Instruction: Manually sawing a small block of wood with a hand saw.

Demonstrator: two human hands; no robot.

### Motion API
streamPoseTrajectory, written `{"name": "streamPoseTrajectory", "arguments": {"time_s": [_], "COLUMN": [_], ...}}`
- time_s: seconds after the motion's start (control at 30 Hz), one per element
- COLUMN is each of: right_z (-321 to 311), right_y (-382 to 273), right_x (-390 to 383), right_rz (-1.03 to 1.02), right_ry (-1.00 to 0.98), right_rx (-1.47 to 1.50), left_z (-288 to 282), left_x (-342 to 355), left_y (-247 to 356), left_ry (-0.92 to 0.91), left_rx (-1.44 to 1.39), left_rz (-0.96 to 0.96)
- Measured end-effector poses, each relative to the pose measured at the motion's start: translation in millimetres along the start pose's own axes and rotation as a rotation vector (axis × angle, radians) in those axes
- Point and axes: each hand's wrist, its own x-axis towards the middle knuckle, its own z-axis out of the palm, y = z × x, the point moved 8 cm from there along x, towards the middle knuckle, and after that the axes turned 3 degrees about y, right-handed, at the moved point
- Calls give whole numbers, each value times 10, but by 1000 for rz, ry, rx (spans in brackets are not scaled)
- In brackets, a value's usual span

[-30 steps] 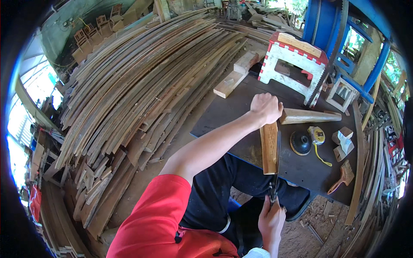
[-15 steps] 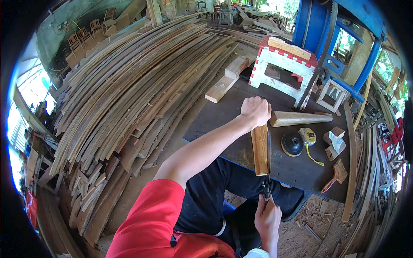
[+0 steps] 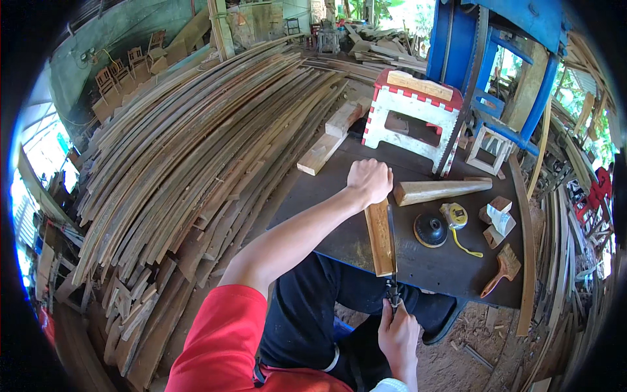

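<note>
My left hand (image 3: 370,179) is closed over the far end of a tapered wooden piece (image 3: 379,240), which lies on the dark worktable (image 3: 307,219) and points toward me. Its near end reaches the table's front edge. In my right hand (image 3: 399,330) is the dark handle of a long thin-bladed tool (image 3: 392,292). The blade runs along the right side of the wood; whether it has teeth is too small to tell. A second tapered wooden piece (image 3: 441,191) lies just right of my left hand.
On the table are a round black-topped disc (image 3: 430,230), a tape measure (image 3: 454,215), a brush (image 3: 503,269), wood blocks (image 3: 494,225) and a red-and-white step stool (image 3: 413,124). Long boards (image 3: 202,150) are piled at left. A blue machine (image 3: 450,39) stands at the back right.
The whole view has shifted, so the table and its things appear slightly lower and further left. Both hands keep nearly the same places on the wood and the handle.
</note>
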Motion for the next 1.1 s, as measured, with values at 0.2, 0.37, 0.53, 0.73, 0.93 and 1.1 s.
{"name": "streamPoseTrajectory", "arguments": {"time_s": [0.2,0.37,0.53,0.73,0.93,1.1], "right_z": [11,75,41,-34,35,-12], "right_y": [210,98,12,151,-43,96], "right_x": [-384,-13,-15,-274,57,-264], "right_rz": [-24,-101,-43,-72,-82,-85], "right_ry": [-30,62,15,-22,30,-39], "right_rx": [-38,5,21,-53,35,-63], "left_z": [1,11,79,17,85,66], "left_x": [-4,12,37,-4,79,64], "left_y": [-24,-5,-69,-16,-142,-169], "left_ry": [-17,-32,-79,-51,-69,-62], "left_rx": [0,41,56,56,66,33], "left_rz": [-7,-27,-29,-40,-62,-87]}}
